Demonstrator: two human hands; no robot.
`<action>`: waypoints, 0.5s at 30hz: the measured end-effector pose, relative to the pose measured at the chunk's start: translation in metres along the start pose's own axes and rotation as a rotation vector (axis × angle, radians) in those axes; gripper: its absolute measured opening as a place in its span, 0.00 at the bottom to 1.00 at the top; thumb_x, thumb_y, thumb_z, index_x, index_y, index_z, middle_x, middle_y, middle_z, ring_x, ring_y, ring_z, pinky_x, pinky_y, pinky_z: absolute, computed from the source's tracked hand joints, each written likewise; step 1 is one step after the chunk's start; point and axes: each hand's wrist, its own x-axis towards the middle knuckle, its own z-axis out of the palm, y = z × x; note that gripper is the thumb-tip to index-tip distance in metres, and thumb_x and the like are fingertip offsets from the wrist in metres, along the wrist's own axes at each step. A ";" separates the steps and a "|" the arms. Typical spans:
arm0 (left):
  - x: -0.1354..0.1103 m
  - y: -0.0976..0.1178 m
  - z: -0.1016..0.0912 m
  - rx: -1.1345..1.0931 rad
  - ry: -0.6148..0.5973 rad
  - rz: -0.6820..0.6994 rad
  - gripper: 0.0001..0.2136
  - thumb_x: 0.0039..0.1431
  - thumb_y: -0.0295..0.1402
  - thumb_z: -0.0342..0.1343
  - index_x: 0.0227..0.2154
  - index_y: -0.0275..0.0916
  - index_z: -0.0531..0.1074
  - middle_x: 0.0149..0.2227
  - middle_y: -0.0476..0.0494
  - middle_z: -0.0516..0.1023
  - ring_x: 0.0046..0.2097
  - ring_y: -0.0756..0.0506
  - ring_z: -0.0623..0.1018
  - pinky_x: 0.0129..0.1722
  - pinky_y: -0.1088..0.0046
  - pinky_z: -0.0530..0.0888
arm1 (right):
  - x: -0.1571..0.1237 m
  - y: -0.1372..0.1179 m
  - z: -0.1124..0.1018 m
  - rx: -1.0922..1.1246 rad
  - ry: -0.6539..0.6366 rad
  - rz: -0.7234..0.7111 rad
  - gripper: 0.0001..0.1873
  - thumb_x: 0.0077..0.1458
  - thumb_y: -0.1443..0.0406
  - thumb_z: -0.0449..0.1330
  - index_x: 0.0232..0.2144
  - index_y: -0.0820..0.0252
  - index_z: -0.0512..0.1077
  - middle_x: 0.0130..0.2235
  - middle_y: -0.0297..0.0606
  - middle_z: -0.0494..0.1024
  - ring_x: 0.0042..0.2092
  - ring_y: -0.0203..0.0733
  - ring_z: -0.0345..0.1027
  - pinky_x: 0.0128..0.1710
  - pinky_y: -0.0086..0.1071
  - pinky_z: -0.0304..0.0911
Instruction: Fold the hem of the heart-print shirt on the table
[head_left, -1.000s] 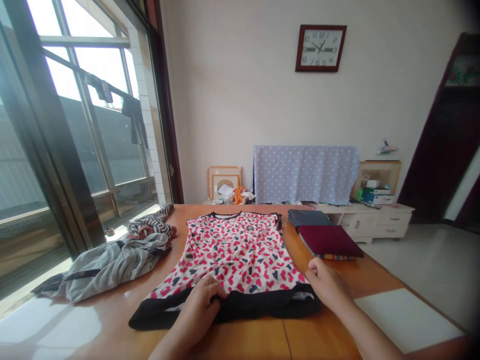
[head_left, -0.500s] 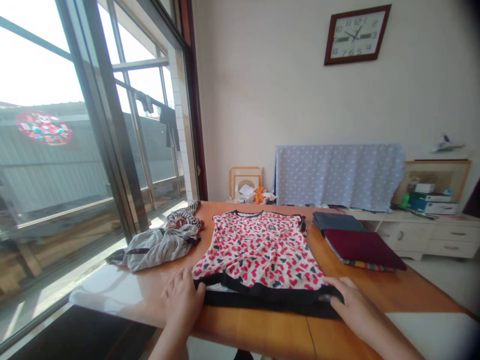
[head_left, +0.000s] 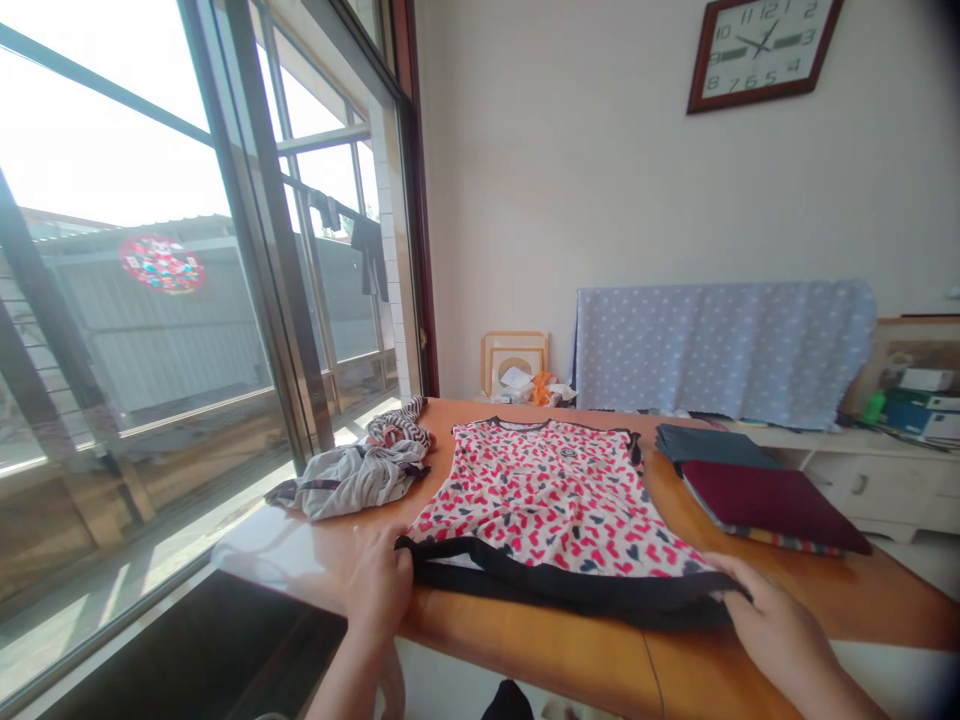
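A heart-print shirt point(head_left: 555, 500) with black trim lies spread on the wooden table, its neckline away from me. Its black hem point(head_left: 570, 590) runs along the near side, and the upper layer gapes a little from the lower at the left. My left hand point(head_left: 381, 585) is closed on the left corner of the hem. At the opposite corner, my right hand point(head_left: 765, 610) pinches the hem between thumb and fingers. Some fingertips are hidden behind the cloth.
Crumpled grey and striped clothes point(head_left: 360, 475) lie left on the table point(head_left: 540, 645), near the window. Folded dark grey point(head_left: 712, 445) and maroon garments point(head_left: 772, 500) sit at the right. A dotted blue cloth point(head_left: 720, 345) hangs behind, above a white cabinet point(head_left: 885, 485).
The camera view has turned left, so everything appears shifted right. The hem's near edge looks pulled straighter and slightly raised, with both hands still gripping its corners.
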 end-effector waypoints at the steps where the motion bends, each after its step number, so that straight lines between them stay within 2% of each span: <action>1: 0.000 -0.003 0.001 -0.073 0.046 0.009 0.16 0.61 0.29 0.46 0.47 0.43 0.75 0.50 0.43 0.78 0.55 0.42 0.76 0.56 0.66 0.71 | 0.000 0.002 -0.002 0.011 0.026 0.008 0.24 0.53 0.58 0.52 0.51 0.46 0.76 0.51 0.37 0.81 0.52 0.53 0.75 0.51 0.41 0.67; 4: 0.002 -0.012 0.003 -0.242 0.174 -0.043 0.16 0.61 0.31 0.45 0.46 0.41 0.75 0.48 0.43 0.79 0.52 0.42 0.77 0.56 0.66 0.72 | -0.002 0.006 -0.008 0.019 0.113 0.038 0.23 0.52 0.59 0.50 0.47 0.47 0.77 0.51 0.36 0.81 0.52 0.53 0.74 0.50 0.41 0.66; 7: 0.003 -0.017 0.003 -0.311 0.250 -0.128 0.16 0.59 0.33 0.47 0.45 0.41 0.76 0.44 0.43 0.80 0.48 0.41 0.78 0.53 0.64 0.73 | -0.006 0.006 -0.017 0.003 0.150 0.069 0.20 0.53 0.59 0.50 0.42 0.48 0.79 0.50 0.36 0.81 0.49 0.53 0.75 0.47 0.40 0.67; 12: 0.000 -0.022 0.002 -0.307 0.388 -0.117 0.12 0.56 0.34 0.48 0.34 0.41 0.77 0.39 0.43 0.79 0.44 0.41 0.78 0.50 0.64 0.73 | -0.015 0.006 -0.025 -0.008 0.106 0.140 0.18 0.54 0.57 0.51 0.41 0.50 0.78 0.42 0.35 0.83 0.40 0.51 0.77 0.40 0.38 0.67; 15: -0.004 -0.024 0.000 -0.254 0.360 -0.123 0.12 0.58 0.33 0.47 0.33 0.41 0.76 0.38 0.43 0.78 0.43 0.41 0.77 0.47 0.66 0.73 | -0.021 0.010 -0.027 0.012 0.051 0.140 0.17 0.55 0.57 0.51 0.38 0.50 0.78 0.39 0.35 0.84 0.41 0.51 0.77 0.44 0.38 0.67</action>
